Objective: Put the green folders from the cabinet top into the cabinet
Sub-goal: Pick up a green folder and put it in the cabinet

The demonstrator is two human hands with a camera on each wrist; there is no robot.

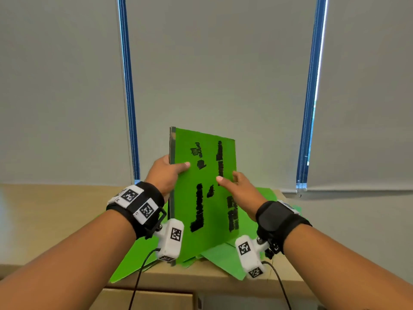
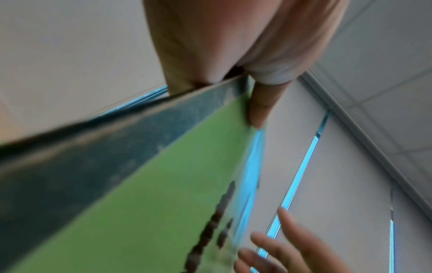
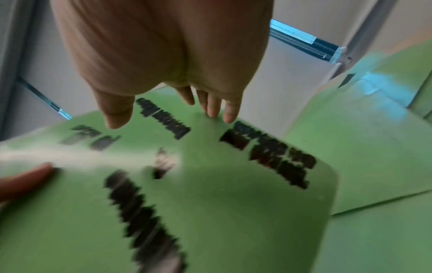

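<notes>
A green folder [image 1: 207, 182] with black scribbled marks stands on edge above the wooden cabinet top [image 1: 51, 218]. My left hand [image 1: 166, 173] grips its dark spine side, thumb on the front cover and fingers behind. In the left wrist view the thumb [image 2: 261, 109] presses the folder [image 2: 151, 203] at its edge. My right hand [image 1: 237, 189] is at the folder's right edge with fingers extended; in the right wrist view its fingertips [image 3: 230, 114] reach over the cover [image 3: 222, 212]. More green folders [image 1: 225, 260] lie flat and fanned out on the cabinet top beneath.
Grey roller blinds [image 1: 214, 68] with bright blue window gaps [image 1: 128, 90] hang right behind the cabinet. The cabinet's front edge [image 1: 178, 280] runs below the folders, with part of a wooden door [image 1: 143, 300] under it.
</notes>
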